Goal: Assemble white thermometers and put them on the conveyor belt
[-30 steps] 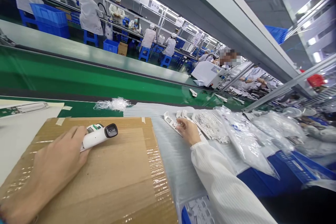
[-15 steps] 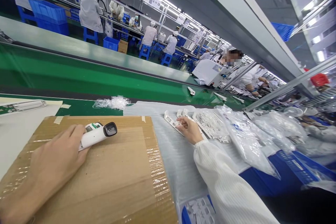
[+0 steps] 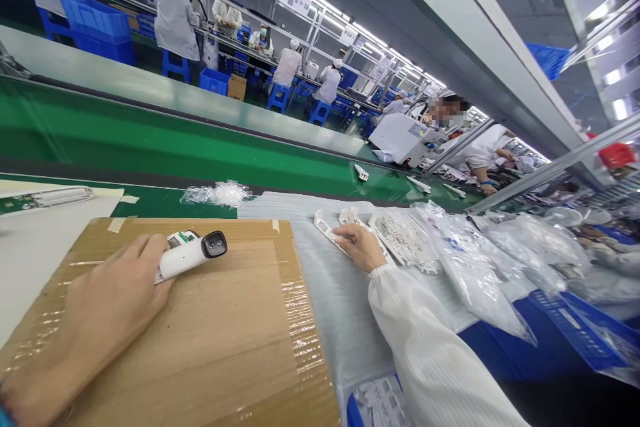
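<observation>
My left hand [image 3: 117,287] is wrapped round a white elongated device housing [image 3: 185,259] above the cardboard. Its black end has two round lenses, and a bit of green circuit board shows behind it. My right hand [image 3: 361,247], in a white sleeve, bends its fingers together at a slim white plastic frame [image 3: 324,225] on the foam sheet. The fingertips are on the frame, partly hiding it. Another white frame [image 3: 349,216] lies just behind the fingers. Beside the hand is a tray of small white parts [image 3: 407,240].
A taped cardboard box [image 3: 225,333] lies in front of me. Clear plastic bags [image 3: 460,253] and a blue bin [image 3: 565,320] are at right. Crumpled film [image 3: 220,193] lies by the green conveyor belt [image 3: 150,137], which carries white pieces [image 3: 361,173]. Co-workers sit beyond.
My right hand has shifted slightly left along the white frames, its fingers more bent over the nearest one. My left hand still grips the device; the view has moved a little.
</observation>
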Motion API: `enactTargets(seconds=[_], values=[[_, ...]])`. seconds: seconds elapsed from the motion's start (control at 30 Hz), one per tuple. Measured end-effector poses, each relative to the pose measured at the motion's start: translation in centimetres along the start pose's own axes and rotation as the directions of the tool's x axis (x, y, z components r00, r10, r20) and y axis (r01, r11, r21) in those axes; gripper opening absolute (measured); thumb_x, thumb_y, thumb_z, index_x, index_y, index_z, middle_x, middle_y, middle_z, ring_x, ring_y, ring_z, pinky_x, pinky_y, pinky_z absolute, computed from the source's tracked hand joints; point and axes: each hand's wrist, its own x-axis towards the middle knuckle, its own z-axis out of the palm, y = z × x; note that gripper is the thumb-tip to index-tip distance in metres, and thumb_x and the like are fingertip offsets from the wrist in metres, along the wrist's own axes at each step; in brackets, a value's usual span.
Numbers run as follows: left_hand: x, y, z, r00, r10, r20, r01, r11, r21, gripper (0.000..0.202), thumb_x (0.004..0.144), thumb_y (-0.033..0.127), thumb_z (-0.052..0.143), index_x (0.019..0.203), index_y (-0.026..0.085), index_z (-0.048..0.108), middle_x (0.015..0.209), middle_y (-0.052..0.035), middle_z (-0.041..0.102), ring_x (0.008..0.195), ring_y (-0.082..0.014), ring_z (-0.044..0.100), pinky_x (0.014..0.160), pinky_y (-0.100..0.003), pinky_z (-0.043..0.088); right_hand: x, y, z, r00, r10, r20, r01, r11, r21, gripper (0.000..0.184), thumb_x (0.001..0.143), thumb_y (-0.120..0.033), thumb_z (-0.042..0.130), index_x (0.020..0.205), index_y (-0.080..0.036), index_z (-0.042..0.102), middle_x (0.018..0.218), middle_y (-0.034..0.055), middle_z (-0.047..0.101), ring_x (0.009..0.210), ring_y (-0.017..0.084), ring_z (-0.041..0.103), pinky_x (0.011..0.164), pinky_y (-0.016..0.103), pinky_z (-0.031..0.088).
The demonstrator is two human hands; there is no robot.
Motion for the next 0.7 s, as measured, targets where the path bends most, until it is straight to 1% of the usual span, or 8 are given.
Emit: enactTargets(seconds=[0.1, 0.2, 0.27, 0.33, 0.47, 0.57, 0.7], values=[[0.0, 0.0, 0.0, 1.000, 0.016, 0.027, -0.019, 0.994, 0.111, 0.013, 0.096, 0.032, 0.031, 0.092, 0.023, 0.041, 0.097, -0.0028, 0.059, 0.081, -0.0273, 0.060, 0.058, -0.037, 0.038, 0.2, 0.2, -0.1, 1.000, 0.005, 0.015, -0.005, 1.000, -0.023, 0.022, 0.079, -0.030, 0.064, 0.097, -0.023, 0.075, 0.101, 0.0053, 0.072, 0.085, 0.021, 0.065, 0.078, 0.034, 0.050], [0.1, 0.1, 0.0, 0.999, 0.010, 0.037, -0.014, 0.993, 0.118, 0.012, 0.096, 0.032, 0.032, 0.095, 0.023, 0.041, 0.099, -0.0026, 0.060, 0.084, -0.0268, 0.061, 0.059, -0.037, 0.041, 0.1, 0.1, 0.0, 1.000, 0.001, -0.009, -0.002, 0.998, -0.068, 0.024, 0.078, -0.027, 0.065, 0.101, -0.024, 0.073, 0.097, 0.0043, 0.071, 0.082, 0.020, 0.063, 0.080, 0.035, 0.049], [0.1, 0.2, -0.1, 0.999, 0.008, 0.036, -0.011, 0.994, 0.109, 0.013, 0.097, 0.032, 0.031, 0.096, 0.023, 0.041, 0.100, -0.0029, 0.060, 0.085, -0.0270, 0.061, 0.059, -0.038, 0.042, -0.1, -0.1, 0.3, 0.999, -0.005, -0.035, 0.002, 0.996, -0.093, 0.031, 0.078, -0.024, 0.063, 0.108, -0.022, 0.070, 0.102, 0.0062, 0.069, 0.087, 0.021, 0.062, 0.083, 0.035, 0.048], [0.0, 0.2, -0.2, 1.000, 0.015, 0.027, -0.018, 0.995, 0.097, 0.016, 0.097, 0.032, 0.028, 0.096, 0.023, 0.041, 0.100, -0.0037, 0.060, 0.085, -0.0273, 0.061, 0.060, -0.038, 0.042, -0.3, -0.4, 0.6, 0.999, -0.001, -0.054, -0.005, 0.994, -0.111, 0.033, 0.079, -0.021, 0.060, 0.111, -0.020, 0.068, 0.103, 0.0082, 0.068, 0.090, 0.022, 0.062, 0.084, 0.036, 0.048], [0.0, 0.1, -0.5, 0.999, 0.031, 0.039, -0.034, 0.997, 0.067, 0.020, 0.096, 0.031, 0.022, 0.096, 0.022, 0.041, 0.100, -0.0056, 0.060, 0.087, -0.0285, 0.061, 0.060, -0.038, 0.042, -0.6, -0.7, 0.9, 0.998, 0.005, -0.065, -0.013, 0.992, -0.125, 0.026, 0.078, -0.023, 0.061, 0.102, -0.018, 0.068, 0.099, 0.0078, 0.067, 0.089, 0.022, 0.060, 0.086, 0.037, 0.046], [-0.1, 0.1, -0.6, 0.998, 0.020, 0.057, -0.024, 0.997, 0.068, 0.020, 0.096, 0.032, 0.023, 0.097, 0.022, 0.041, 0.101, -0.0060, 0.060, 0.087, -0.0288, 0.061, 0.060, -0.038, 0.042, -0.8, -0.8, 0.8, 0.998, 0.011, -0.069, -0.020, 0.992, -0.125, 0.025, 0.078, -0.026, 0.061, 0.101, -0.019, 0.068, 0.096, 0.0070, 0.066, 0.086, 0.022, 0.059, 0.084, 0.038, 0.046], [-0.1, 0.3, -0.7, 0.998, 0.010, 0.066, -0.015, 0.997, 0.077, 0.019, 0.097, 0.031, 0.023, 0.094, 0.022, 0.040, 0.101, -0.0056, 0.060, 0.088, -0.0289, 0.061, 0.061, -0.039, 0.043, -0.9, -0.8, 0.9, 0.996, 0.031, -0.087, -0.042, 0.991, -0.128, 0.021, 0.078, -0.025, 0.059, 0.096, -0.019, 0.068, 0.096, 0.0078, 0.066, 0.091, 0.025, 0.057, 0.088, 0.041, 0.044]])
